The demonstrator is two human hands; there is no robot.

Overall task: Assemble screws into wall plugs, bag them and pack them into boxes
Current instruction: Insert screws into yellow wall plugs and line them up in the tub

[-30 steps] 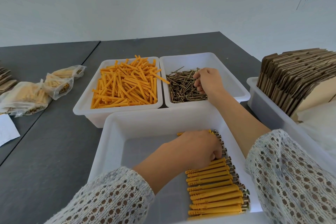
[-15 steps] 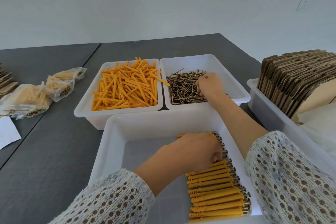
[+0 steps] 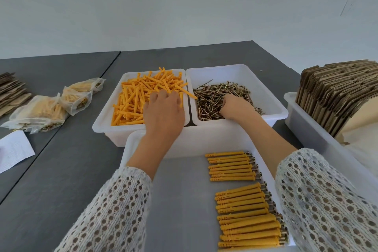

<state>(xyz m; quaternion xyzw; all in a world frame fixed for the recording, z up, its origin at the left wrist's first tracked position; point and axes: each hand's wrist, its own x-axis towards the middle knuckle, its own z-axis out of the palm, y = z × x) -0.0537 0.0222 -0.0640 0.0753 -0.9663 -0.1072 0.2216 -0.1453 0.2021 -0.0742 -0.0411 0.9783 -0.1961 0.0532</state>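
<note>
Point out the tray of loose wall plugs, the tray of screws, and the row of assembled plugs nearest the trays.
tray of loose wall plugs (image 3: 102, 127), head view, bare front-left rim.
tray of screws (image 3: 272, 106), head view, bare right inner wall.
upper row of assembled plugs (image 3: 230, 166), head view, middle of the orange bodies.

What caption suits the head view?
Left hand reaches into orange wall plugs, right hand into screws.

Plain pale wall (image 3: 184, 6), dark grey tables (image 3: 51, 170) — butted together, soft even light
</note>
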